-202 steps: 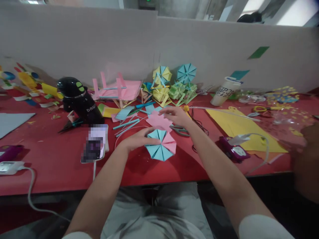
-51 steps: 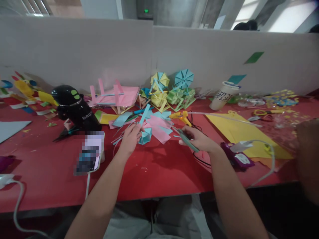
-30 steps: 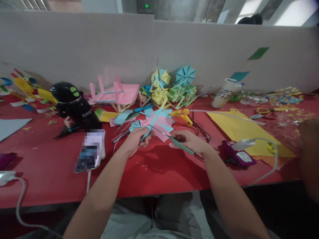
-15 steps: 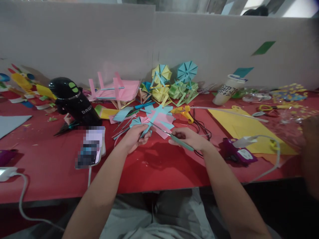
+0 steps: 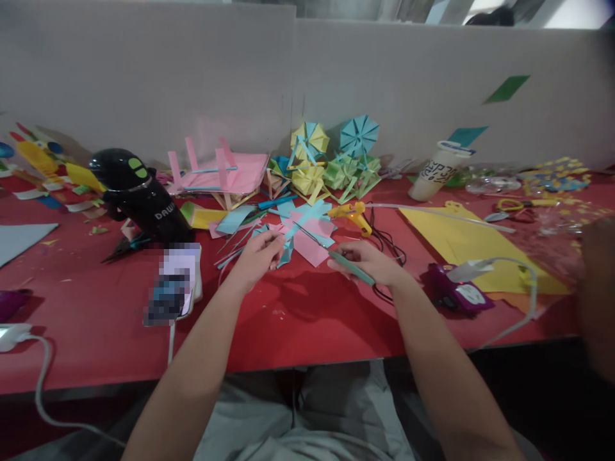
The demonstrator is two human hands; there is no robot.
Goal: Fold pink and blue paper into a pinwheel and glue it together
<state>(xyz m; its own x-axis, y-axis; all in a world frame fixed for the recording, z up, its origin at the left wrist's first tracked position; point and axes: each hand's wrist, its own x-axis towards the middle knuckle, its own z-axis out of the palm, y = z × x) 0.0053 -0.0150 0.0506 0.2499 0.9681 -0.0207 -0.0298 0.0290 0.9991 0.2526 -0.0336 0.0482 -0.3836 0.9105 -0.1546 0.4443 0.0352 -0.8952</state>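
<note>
My left hand is closed around a folded blue and pink paper piece, held just above the red table. My right hand grips green-handled scissors, whose blades point up and left to the paper piece. Loose pink and blue paper squares lie right behind both hands.
A black device and a phone on a cable stand at left. Folded paper umbrellas, a yellow glue gun, a paper cup, a yellow sheet and a purple gadget lie behind and right. Another person's arm is at the right edge.
My left hand lifted the blue and pink fan from flat on the table. My right hand picked up the scissors and brought the blades to the paper; both hands stay almost still lately.
</note>
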